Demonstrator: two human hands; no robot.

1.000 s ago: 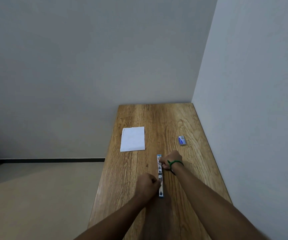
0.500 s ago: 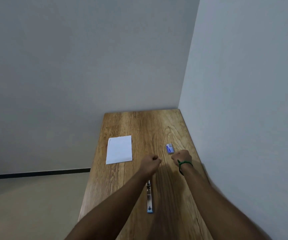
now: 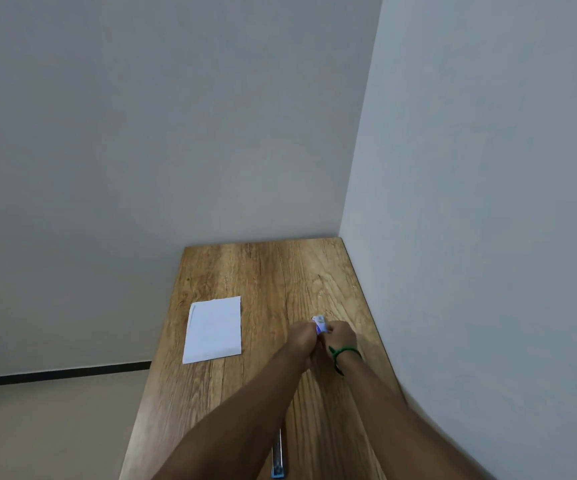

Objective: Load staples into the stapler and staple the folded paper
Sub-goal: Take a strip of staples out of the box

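staples come first, and both hands have met on the small staple box (image 3: pixel 319 324), which sits lifted between them. the left hand (image 3: pixel 301 337) and right hand (image 3: pixel 339 336) are pressed close together, fingers pinched on opposite sides of the box, the printed end poking up past the fingertips. whether the box is open yet is too small to tell.

the stapler (image 3: pixel 277 459) lies well behind the hands, toward the body, mostly hidden under the left forearm; only its blue-tipped near end shows by the table's near edge. its long axis runs straight away from the body, in line with the forearms, and looks laid open flat, though i can't be sure. so the coming move likely means drawing a strip from the box and bringing it back toward the body, with the left hand the nearer one to the stapler.

the folded paper (image 3: pixel 213 329) rests flat to the left of the hands, well apart, close to the table's (image 3: pixel 280 271) left edge. the right hand works near the wall (image 3: pixel 488 237) side edge, so room is tight there; beyond the hands the wood is open.
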